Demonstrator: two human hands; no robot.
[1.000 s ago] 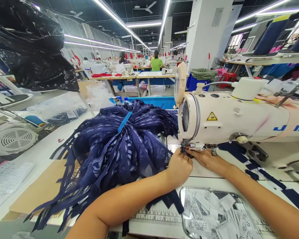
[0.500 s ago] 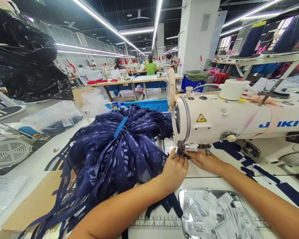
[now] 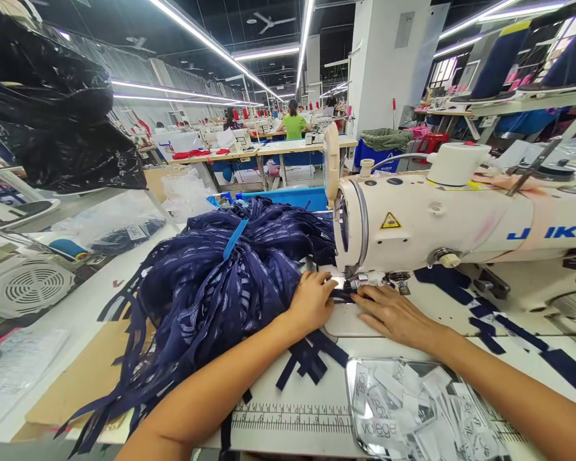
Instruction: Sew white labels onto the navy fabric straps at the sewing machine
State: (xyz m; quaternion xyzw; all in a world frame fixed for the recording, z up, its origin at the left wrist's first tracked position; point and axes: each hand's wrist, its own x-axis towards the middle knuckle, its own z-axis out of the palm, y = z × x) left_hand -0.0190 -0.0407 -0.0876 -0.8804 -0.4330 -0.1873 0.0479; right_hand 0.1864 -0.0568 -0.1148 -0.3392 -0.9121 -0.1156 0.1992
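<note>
At the far left a black plastic bag [image 3: 64,109] hung above the table [image 3: 98,288], where a sheet of paper [image 3: 26,371] and a piece of brown cardboard [image 3: 84,378] lay. Next came a big heap of navy cloth [image 3: 211,288], gathered in the middle by a blue band [image 3: 235,239], its loose ends trailing over the cardboard. A printed ruler [image 3: 292,419] ran along the table's near edge, and short navy ends [image 3: 310,365] lay just above it. The left hand [image 3: 312,299] rested against the right side of the heap, fingers bent and close together near the needle; whether they pinched any cloth I could not tell. Between the two hands a dark strip [image 3: 344,296] lay at the foot of the sewing machine [image 3: 413,221]. The right hand [image 3: 392,312] lay palm down, fingers stretched out and slightly spread, its fingertips at the strip's right end. Below it stood a metal tray [image 3: 349,390] of white labels [image 3: 381,410]. Farther right, navy scraps [image 3: 444,282] lay beneath the machine's arm, and thread cones [image 3: 502,61] stood above.
</note>
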